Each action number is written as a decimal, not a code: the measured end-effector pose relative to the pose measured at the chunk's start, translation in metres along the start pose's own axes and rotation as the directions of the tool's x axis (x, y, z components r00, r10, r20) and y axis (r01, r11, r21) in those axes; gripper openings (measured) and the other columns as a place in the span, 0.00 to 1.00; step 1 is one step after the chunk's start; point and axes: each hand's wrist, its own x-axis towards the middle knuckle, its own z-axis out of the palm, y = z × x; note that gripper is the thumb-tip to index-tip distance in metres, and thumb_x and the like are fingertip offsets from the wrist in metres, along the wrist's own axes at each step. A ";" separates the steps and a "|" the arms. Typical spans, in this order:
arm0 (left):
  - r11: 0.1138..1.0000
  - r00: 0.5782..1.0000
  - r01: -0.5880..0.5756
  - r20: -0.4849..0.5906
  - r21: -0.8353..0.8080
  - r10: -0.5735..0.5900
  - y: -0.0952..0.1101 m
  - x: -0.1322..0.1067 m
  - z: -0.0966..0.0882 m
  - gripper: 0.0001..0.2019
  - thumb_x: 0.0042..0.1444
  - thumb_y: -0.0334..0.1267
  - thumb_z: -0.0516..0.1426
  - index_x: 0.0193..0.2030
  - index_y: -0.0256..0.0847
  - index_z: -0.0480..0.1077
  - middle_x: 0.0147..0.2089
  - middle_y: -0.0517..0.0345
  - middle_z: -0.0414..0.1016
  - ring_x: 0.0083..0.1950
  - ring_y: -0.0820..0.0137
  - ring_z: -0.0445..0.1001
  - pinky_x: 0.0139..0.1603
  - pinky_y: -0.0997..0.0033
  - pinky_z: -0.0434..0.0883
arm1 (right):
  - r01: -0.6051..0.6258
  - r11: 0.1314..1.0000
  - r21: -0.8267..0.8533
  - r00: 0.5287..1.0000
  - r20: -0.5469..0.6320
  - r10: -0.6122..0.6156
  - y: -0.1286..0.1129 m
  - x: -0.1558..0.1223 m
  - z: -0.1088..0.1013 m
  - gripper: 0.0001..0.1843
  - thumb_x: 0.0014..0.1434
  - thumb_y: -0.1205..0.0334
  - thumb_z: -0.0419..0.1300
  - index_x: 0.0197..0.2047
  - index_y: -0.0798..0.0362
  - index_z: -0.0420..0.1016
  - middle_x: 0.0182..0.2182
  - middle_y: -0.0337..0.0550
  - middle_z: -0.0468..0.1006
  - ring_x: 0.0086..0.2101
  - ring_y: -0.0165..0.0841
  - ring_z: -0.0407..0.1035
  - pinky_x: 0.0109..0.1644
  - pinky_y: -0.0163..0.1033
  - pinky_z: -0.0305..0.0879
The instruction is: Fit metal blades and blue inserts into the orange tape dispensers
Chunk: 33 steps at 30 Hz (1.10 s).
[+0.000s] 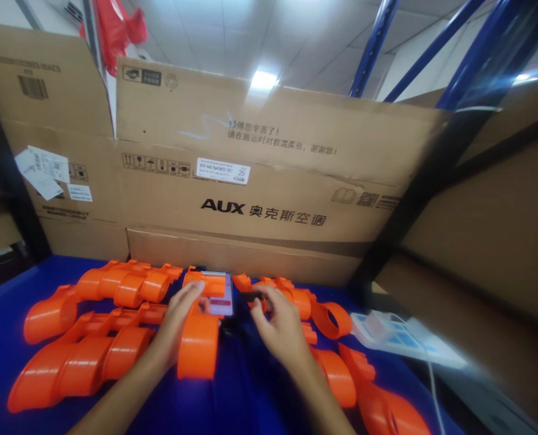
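My left hand is closed around an orange plastic part, its thumb on top. The part has a wide curved band at the lower end and a flatter piece above. My right hand has its fingers bent together around a small dark piece, too blurred to name. Behind the held part, between my hands, stands a phone with a lit screen, partly hidden by the part.
Rows of similar orange parts lie on the blue surface at left, with more orange parts at right. A white power strip with a cable sits at right. Cardboard panels and a dark rack post stand behind.
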 end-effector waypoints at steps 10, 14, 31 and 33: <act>0.976 0.991 -0.073 0.121 0.206 0.048 -0.018 -0.003 0.007 0.18 0.59 0.55 0.60 0.43 0.40 0.74 0.30 0.59 0.76 0.22 0.75 0.63 0.25 0.75 0.58 | 0.019 0.949 0.316 0.992 -0.121 0.020 -0.016 -0.004 0.005 0.10 0.66 0.58 0.60 0.50 0.47 0.76 0.41 0.44 0.78 0.40 0.38 0.72 0.47 0.44 0.68; 0.974 0.982 -0.082 0.184 0.213 0.042 -0.019 -0.004 0.007 0.19 0.62 0.53 0.58 0.50 0.40 0.72 0.31 0.60 0.75 0.24 0.75 0.63 0.27 0.75 0.59 | 0.008 0.951 0.309 0.994 -0.104 0.026 -0.018 -0.005 0.008 0.11 0.66 0.57 0.60 0.50 0.47 0.77 0.36 0.42 0.76 0.37 0.38 0.71 0.45 0.43 0.68; 0.978 0.982 -0.063 0.187 0.197 0.026 -0.020 -0.006 0.014 0.20 0.55 0.47 0.65 0.50 0.37 0.71 0.29 0.62 0.71 0.27 0.73 0.68 0.28 0.75 0.66 | 0.073 0.935 0.347 0.997 0.001 -0.078 -0.022 -0.008 0.015 0.14 0.64 0.59 0.62 0.53 0.48 0.79 0.36 0.43 0.78 0.38 0.37 0.72 0.44 0.42 0.70; 0.983 0.985 -0.053 0.169 0.177 0.022 -0.021 -0.006 0.012 0.19 0.54 0.46 0.65 0.49 0.37 0.72 0.28 0.64 0.69 0.27 0.73 0.67 0.28 0.75 0.66 | 0.077 0.925 0.371 0.994 0.042 -0.100 -0.018 -0.005 0.010 0.18 0.65 0.58 0.61 0.57 0.48 0.76 0.38 0.43 0.80 0.38 0.36 0.73 0.44 0.42 0.71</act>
